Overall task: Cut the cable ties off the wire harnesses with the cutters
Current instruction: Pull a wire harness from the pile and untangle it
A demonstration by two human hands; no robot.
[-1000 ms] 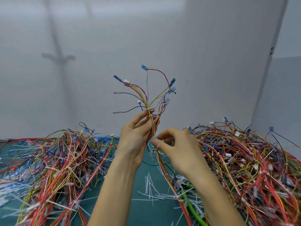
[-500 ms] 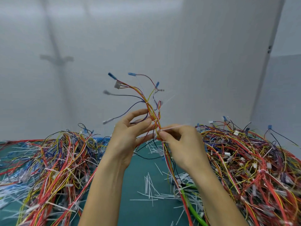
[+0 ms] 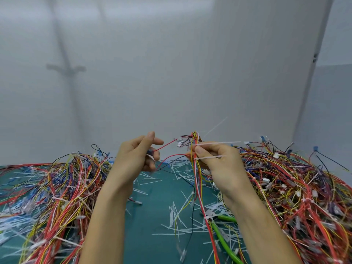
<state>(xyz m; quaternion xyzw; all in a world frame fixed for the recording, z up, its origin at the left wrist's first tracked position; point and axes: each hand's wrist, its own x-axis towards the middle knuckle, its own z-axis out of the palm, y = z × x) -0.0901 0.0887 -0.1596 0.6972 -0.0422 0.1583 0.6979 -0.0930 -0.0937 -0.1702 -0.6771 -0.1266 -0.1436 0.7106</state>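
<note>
I hold one wire harness [image 3: 198, 187] of red, yellow and black wires up over the green mat. My right hand [image 3: 217, 164] pinches its bundle where two white cable ties [image 3: 215, 143] stick out to the right. My left hand [image 3: 137, 157] grips the loose wire ends with blue terminals, pulled off to the left. The cutters [image 3: 224, 242], with green handles, lie on the mat below my right forearm, partly under the wires; no hand touches them.
A big heap of harnesses [image 3: 304, 197] lies at the right, another heap [image 3: 47, 191] at the left. Several cut white tie pieces [image 3: 177, 216] litter the green mat [image 3: 152, 244] between them. A grey wall stands close behind.
The harness top, held upright before, has come down. My left hand drew the loose ends leftward, and my right hand moved up to pinch the bundle at the ties.
</note>
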